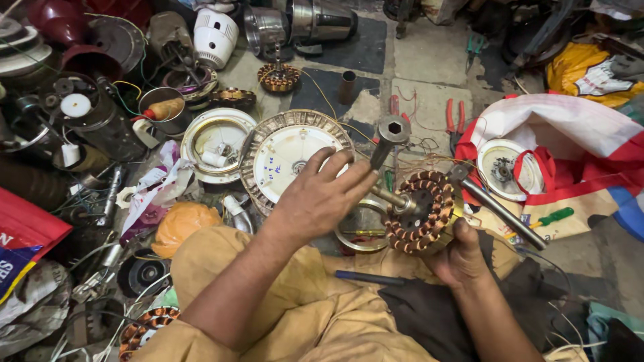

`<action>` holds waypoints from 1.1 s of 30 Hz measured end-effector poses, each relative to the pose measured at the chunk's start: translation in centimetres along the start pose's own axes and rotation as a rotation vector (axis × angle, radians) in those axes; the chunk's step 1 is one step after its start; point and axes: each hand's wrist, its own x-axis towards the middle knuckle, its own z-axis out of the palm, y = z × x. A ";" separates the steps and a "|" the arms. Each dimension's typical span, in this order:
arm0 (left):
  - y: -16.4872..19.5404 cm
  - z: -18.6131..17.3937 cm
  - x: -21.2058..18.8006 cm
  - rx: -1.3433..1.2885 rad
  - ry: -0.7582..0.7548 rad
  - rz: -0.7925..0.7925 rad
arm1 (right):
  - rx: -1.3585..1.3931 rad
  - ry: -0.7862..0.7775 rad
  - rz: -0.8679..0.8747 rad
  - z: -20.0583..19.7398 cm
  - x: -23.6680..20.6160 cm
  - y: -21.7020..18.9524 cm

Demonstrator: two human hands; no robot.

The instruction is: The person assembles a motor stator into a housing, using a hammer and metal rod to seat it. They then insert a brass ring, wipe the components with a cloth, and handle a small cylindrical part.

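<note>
My left hand (322, 194) is raised over my lap, its fingertips gripping a dark metal socket spanner (388, 137) whose hexagonal mouth faces up. My right hand (463, 258) holds a fan stator (429, 211) from below, thumb on its rim. The stator is a ring of copper-wound coils with a steel shaft (389, 198) that sticks out to the left, just under the spanner. A hammer-like steel tool (500, 209) lies slanted right behind the stator. Whether it touches my right hand I cannot tell.
A round white fan cover (285, 157) and a second one (215, 137) lie ahead on the floor. Red-handled pliers (455, 119), a green screwdriver (554, 216), a red-and-white bag (577, 144), steel housings (322, 20), a second stator (144, 327) and much clutter surround me. A blue pen (369, 277) rests on my lap.
</note>
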 end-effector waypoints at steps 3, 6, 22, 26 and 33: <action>-0.5 0.6 -0.4 -0.357 0.152 -0.136 | -0.014 -0.001 -0.003 0.1 -0.1 0.1; -0.4 1.7 -0.8 -1.003 -0.025 -0.539 | -0.014 -0.075 0.015 0.0 0.0 0.2; -0.5 4.3 -1.7 -1.138 0.137 -0.698 | -0.123 -0.020 -0.069 -1.1 0.4 0.7; -1.0 6.5 -2.5 -2.027 -0.278 -1.213 | -0.240 -0.069 -0.071 -0.8 0.5 0.3; -1.4 8.1 -3.7 -1.805 -0.240 -1.226 | -0.451 0.011 -0.075 0.2 0.9 -0.6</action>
